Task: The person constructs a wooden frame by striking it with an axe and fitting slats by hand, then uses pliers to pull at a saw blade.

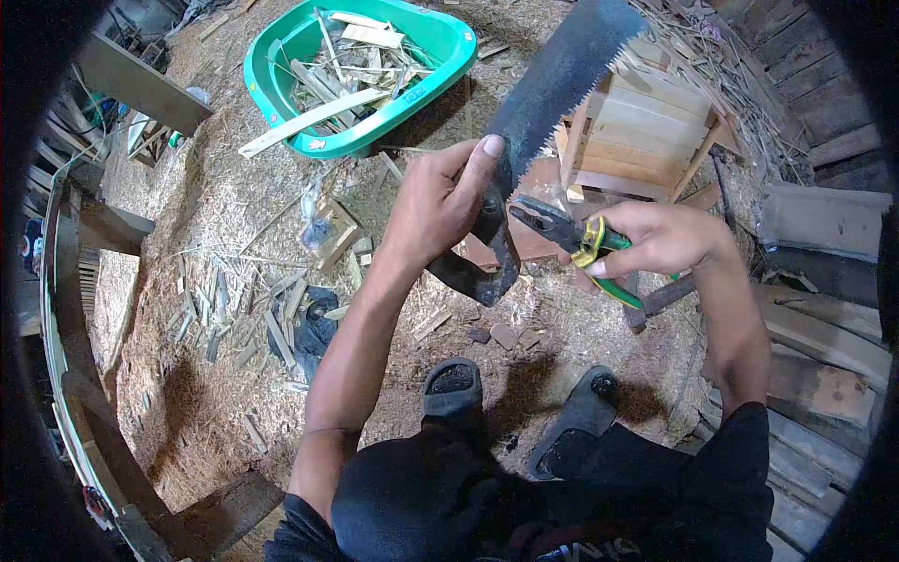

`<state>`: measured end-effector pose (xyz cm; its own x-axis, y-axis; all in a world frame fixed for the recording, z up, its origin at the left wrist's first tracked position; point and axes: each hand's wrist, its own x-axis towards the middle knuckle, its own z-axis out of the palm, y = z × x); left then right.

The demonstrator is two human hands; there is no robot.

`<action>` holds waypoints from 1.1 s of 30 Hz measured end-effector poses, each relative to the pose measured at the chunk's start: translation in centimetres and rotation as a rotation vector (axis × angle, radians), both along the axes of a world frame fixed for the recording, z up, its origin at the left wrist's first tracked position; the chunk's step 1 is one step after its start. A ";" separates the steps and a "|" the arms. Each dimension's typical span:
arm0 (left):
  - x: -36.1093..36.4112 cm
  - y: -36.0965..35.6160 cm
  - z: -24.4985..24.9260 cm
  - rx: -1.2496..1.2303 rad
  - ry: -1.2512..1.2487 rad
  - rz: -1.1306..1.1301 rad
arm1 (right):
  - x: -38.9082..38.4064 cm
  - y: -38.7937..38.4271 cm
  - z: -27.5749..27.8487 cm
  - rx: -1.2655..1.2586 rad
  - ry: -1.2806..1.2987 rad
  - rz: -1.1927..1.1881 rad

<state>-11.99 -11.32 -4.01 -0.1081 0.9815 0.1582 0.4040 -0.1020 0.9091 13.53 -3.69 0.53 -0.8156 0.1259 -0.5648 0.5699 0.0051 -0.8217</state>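
My left hand is closed round a handsaw near its dark handle, with the thumb on the blade. The blade points up and to the right, its teeth facing right. My right hand grips pliers with green and yellow handles. The pliers' jaws are beside the lower end of the toothed edge; whether they touch it I cannot tell. A dark bar shows below my right hand, and what holds it is hidden.
A green tub of wood scraps stands at the top. A wooden box frame lies behind my right hand. Planks are stacked at the right. My sandalled feet stand on a shavings-covered floor.
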 end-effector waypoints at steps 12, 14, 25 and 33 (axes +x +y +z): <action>-0.6 -0.3 0.1 -0.024 0.044 -0.209 | -0.5 0.9 0.1 -0.261 0.019 0.107; -0.5 -0.3 -0.4 -0.012 0.017 -0.225 | -0.6 0.8 -0.1 -0.255 -0.005 0.121; -0.9 -0.1 -0.7 -0.040 -0.043 -0.052 | -1.8 -2.2 -1.8 0.019 0.142 -0.038; -1.2 0.6 -1.3 0.002 -0.070 0.112 | -3.3 -4.6 -0.6 0.067 0.063 -0.252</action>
<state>-13.18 -10.73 -5.31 -0.2280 0.9623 0.1483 0.3485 -0.0616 0.9353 10.24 -8.27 -0.06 -0.7867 0.3653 -0.4976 0.5081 -0.0747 -0.8581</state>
